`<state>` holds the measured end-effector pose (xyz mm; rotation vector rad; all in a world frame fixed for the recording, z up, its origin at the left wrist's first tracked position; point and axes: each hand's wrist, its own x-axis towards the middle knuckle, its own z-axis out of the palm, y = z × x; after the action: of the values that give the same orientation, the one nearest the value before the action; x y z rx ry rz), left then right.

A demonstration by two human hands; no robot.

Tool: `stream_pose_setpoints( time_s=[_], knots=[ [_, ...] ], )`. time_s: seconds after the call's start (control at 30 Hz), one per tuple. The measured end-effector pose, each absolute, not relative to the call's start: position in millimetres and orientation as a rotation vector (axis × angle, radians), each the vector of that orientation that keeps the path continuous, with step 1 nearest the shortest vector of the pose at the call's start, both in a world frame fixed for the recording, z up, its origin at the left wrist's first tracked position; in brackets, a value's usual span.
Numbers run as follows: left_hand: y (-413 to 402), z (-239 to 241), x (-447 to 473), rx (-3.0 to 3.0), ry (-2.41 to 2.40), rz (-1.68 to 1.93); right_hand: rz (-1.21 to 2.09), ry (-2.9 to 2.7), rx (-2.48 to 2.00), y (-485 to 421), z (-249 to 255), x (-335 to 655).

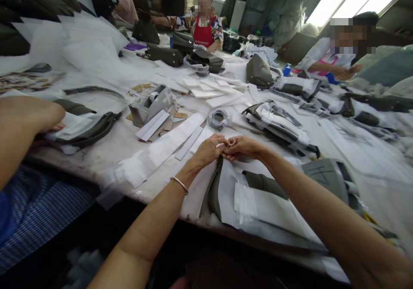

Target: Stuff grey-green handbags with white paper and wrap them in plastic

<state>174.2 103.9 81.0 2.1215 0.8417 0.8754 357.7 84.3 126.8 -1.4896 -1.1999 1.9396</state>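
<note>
At the far end of a dark grey-green bag (pixel 214 194), my left hand (pixel 210 149) and my right hand (pixel 242 147) come together with fingertips pinched. Whatever small part sits between the fingers is hidden. The bag lies on its side by the table's near edge, with a white sheet (pixel 229 192) and a taped white wrapping (pixel 267 205) over it. A bracelet circles my left wrist. Just beyond my hands lies a roll of clear tape (pixel 218 119).
Left of my hands are white strips (pixel 155 155) and a grey tape dispenser (pixel 153 106). Wrapped bags (pixel 274 125) lie to the right, with white sheets (pixel 216 89) across the middle. A co-worker's arm (pixel 29 121) reaches over another bag at left; other people work across the table.
</note>
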Motion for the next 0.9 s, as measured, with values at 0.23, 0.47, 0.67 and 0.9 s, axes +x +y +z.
stream_pose_setpoints(
  time_s=[0.23, 0.47, 0.67, 0.9],
  knots=[
    [98, 90, 175, 1.752, 1.074, 0.816, 1.754, -1.154, -1.531, 80, 122, 351],
    [107, 88, 170, 1.55, 1.007, 0.643, 1.623, -1.081, -1.55, 71, 127, 345],
    [115, 85, 168, 1.616, 1.01, 0.822, 1.509, -1.065, -1.608, 73, 126, 342],
    [122, 92, 162, 1.376, 1.167, 1.168, 1.189, -1.331, -1.742, 72, 120, 341]
  ],
)
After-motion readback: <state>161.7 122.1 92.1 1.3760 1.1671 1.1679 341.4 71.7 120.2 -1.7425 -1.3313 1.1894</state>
